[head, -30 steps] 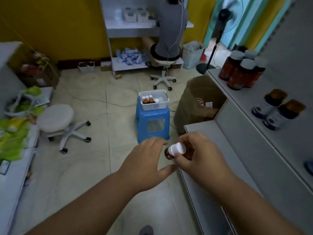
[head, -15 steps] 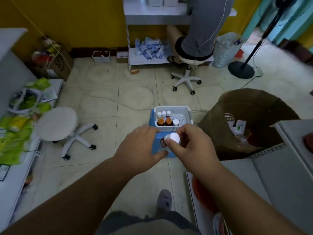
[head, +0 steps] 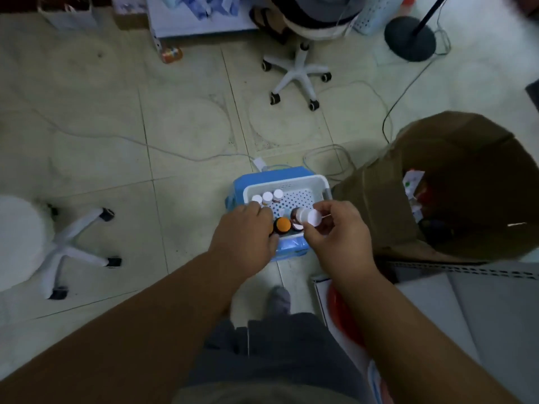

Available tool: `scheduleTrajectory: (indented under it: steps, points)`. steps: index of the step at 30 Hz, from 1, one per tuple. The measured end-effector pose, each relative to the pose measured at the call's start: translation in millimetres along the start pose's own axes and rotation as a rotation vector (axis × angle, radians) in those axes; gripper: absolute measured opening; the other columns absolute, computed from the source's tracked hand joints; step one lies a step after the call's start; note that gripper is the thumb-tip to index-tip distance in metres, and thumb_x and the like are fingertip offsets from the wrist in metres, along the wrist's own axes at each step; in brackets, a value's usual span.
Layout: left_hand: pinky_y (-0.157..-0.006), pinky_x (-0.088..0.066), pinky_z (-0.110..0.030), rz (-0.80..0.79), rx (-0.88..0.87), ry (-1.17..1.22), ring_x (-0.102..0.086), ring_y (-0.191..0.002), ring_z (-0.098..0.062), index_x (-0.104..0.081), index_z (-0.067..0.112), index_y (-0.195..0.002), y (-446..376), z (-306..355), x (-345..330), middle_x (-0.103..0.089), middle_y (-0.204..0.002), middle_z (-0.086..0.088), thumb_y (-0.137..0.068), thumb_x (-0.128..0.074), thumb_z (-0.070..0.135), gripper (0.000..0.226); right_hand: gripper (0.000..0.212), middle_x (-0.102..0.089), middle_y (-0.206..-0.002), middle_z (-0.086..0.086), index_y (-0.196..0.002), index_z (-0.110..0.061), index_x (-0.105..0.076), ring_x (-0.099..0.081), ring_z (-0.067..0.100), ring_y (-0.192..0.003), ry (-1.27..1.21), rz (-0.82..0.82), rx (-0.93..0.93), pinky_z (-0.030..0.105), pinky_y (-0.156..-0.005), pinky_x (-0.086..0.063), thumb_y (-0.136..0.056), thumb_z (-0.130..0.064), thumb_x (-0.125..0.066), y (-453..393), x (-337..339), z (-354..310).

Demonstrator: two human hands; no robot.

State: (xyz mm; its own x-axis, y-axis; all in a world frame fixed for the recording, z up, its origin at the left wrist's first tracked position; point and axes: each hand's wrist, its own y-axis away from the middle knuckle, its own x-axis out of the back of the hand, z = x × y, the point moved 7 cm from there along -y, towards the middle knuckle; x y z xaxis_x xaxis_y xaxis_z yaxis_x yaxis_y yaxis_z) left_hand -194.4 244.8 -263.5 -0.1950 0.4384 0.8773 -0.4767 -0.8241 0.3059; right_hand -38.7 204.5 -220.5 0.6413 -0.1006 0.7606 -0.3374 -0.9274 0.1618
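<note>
Head camera, looking steeply down at a tiled floor.

The right hand [head: 335, 237] pinches a small brown bottle with a white cap [head: 306, 217] between thumb and fingers. The bottle lies tipped on its side above the near right part of a white perforated basket [head: 291, 181], which sits on a blue plastic stool [head: 256, 179]. The left hand [head: 245, 237] hangs palm down over the basket's near left corner. Its fingers are loosely straight and nothing shows in its grasp. Its thumb is just beside an orange-capped bottle [head: 282, 225]. Three small white-capped bottles [head: 267, 196] stand in the far left of the basket.

The pinch looks light and the bottle is tilted, so it could slip and knock over the standing bottles. It could also clip the near rim and fall to the floor. The left hand crowds the same corner and may bump the orange-capped bottle. A push on the basket could slide it on the small stool.

The held bottle's base is hidden behind the fingers, and its label cannot be read. Something pale lies partly hidden beneath it. The left fingertips are hard to make out. An open cardboard box [head: 455, 182] at the right is dark inside, its contents unclear. A seated person at the top edge is cut off.
</note>
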Motion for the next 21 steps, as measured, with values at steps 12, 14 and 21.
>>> scheduleTrajectory:
  steps: [12,14,21]
  points:
    - [-0.056,-0.032,-0.035,-0.055,0.05,0.147,-0.051,-0.065,-0.034,-0.06,0.006,-0.076,-92,-53,-158,-0.053,-0.078,-0.017,-0.067,-0.07,-0.005,0.018,0.028,-0.063,-0.106,0.009,-0.106,-0.011,-0.061,-0.06,0.023,-0.095,0.16,-0.113,-0.244,0.026,-0.072,-0.039,-0.084,-0.028,-0.067,-164,-160,154]
    - [-0.053,-0.03,-0.033,-0.02,0.035,0.19,-0.039,-0.059,-0.025,-0.057,0.007,-0.072,-96,-52,-163,-0.052,-0.073,-0.016,-0.058,-0.072,-0.01,0.026,0.028,-0.063,-0.108,0.009,-0.106,-0.01,-0.061,-0.06,0.024,-0.097,0.179,-0.138,-0.254,0.026,-0.072,-0.038,-0.086,-0.028,-0.066,-172,-177,165]
    - [-0.064,-0.034,-0.033,-0.03,0.072,0.157,-0.036,-0.075,-0.018,-0.059,0.012,-0.087,-102,-49,-165,-0.052,-0.088,-0.007,-0.076,-0.071,0.007,0.017,0.032,-0.063,-0.113,0.008,-0.113,-0.01,-0.061,-0.059,0.023,-0.105,0.187,-0.127,-0.29,0.024,-0.077,-0.035,-0.088,-0.03,-0.065,-190,-206,171]
